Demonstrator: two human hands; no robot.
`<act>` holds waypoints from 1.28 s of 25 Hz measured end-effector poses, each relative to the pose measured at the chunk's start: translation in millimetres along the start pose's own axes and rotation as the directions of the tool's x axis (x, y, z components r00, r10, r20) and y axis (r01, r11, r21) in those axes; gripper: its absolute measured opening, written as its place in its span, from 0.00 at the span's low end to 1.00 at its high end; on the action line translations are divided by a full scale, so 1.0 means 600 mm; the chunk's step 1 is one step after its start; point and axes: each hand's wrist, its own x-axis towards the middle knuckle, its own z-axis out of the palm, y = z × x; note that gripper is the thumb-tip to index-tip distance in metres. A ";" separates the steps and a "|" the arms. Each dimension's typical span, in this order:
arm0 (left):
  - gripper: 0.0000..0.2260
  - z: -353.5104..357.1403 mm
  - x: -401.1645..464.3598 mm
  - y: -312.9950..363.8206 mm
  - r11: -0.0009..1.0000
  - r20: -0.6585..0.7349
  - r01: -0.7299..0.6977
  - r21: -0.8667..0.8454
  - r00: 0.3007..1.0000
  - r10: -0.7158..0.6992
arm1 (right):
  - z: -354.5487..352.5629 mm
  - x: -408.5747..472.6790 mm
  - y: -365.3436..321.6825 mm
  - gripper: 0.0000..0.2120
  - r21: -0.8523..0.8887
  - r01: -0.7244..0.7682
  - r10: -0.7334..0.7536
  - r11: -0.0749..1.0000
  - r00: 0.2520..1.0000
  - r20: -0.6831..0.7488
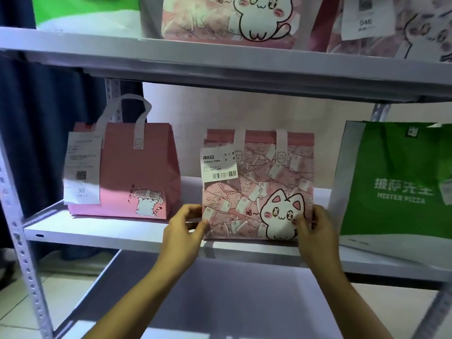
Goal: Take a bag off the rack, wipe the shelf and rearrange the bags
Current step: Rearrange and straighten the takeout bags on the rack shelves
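— Both hands are reaching in from below: the left hand (186,228) is pinching the lower left corner of the cat bag (259,187), thumb in front and fingers curled behind, and the right hand (311,231) is gripping the lower right corner the same way.

— Where is the bag sitting?

— Upright at the front of the middle shelf (110,231), between the plain pink bag (137,172) on the left and the green pizza bag (396,182) on the right, apart from both.

— So which step is this?

— Probably either taking it off the rack or setting it straight; I am seeing no cloth anywhere. Lifting it would call for keeping it level and drawing it forward, clear of the shelf above (220,67).
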 end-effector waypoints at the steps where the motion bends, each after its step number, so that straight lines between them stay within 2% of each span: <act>1: 0.10 0.001 0.011 -0.004 1.000 0.012 0.025 -0.011 1.000 -0.025 | 0.007 0.010 0.000 0.07 -0.025 -0.008 0.008 1.000 1.000 0.020; 4: 0.13 0.004 0.041 -0.011 0.996 0.063 0.077 0.040 0.995 -0.080 | 0.034 0.025 -0.004 0.10 -0.060 -0.031 0.037 0.998 0.995 0.089; 9: 0.17 0.013 0.060 -0.012 0.986 0.095 0.144 0.081 0.984 -0.151 | 0.061 0.034 -0.005 0.14 -0.063 -0.038 0.045 0.997 0.992 0.115; 12: 0.24 0.016 0.051 -0.002 0.987 0.040 0.152 0.054 0.987 -0.154 | 0.054 0.035 0.002 0.15 -0.049 -0.046 0.051 0.998 0.992 0.119; 14: 0.29 0.010 0.039 0.015 0.995 -0.065 0.095 0.012 0.993 -0.094 | 0.033 0.028 0.009 0.16 -0.006 -0.037 0.037 0.999 0.996 0.076; 15: 0.28 0.011 0.033 0.030 1.000 -0.095 0.021 -0.017 0.995 -0.022 | 0.016 0.025 0.014 0.17 0.019 -0.033 0.032 0.999 0.999 0.026; 18: 0.24 0.045 -0.008 0.083 0.974 -0.080 -0.217 -0.068 0.974 0.211 | -0.059 0.012 0.038 0.14 0.039 0.031 -0.024 0.999 0.986 -0.163; 21: 0.22 0.121 -0.058 0.119 0.946 0.072 -0.301 -0.124 0.948 0.311 | -0.144 0.000 0.073 0.12 0.007 0.059 -0.052 0.998 0.923 -0.380; 23: 0.23 0.185 -0.080 0.127 0.950 0.230 -0.276 -0.148 0.924 0.304 | -0.202 -0.004 0.098 0.13 -0.060 0.032 -0.058 0.998 0.856 -0.513; 25: 0.24 0.237 -0.083 0.133 0.956 0.336 -0.249 -0.151 0.897 0.287 | -0.253 -0.002 0.119 0.15 -0.107 0.010 -0.072 0.994 0.806 -0.588; 27: 0.24 0.276 -0.073 0.139 0.962 0.411 -0.225 -0.154 0.871 0.270 | -0.290 0.006 0.134 0.20 -0.152 -0.020 -0.075 0.988 0.804 -0.590; 32: 0.27 0.347 -0.065 0.130 0.991 0.578 -0.099 -0.092 0.805 0.135 | -0.314 0.031 0.158 0.31 -0.196 -0.175 0.067 0.965 0.885 -0.460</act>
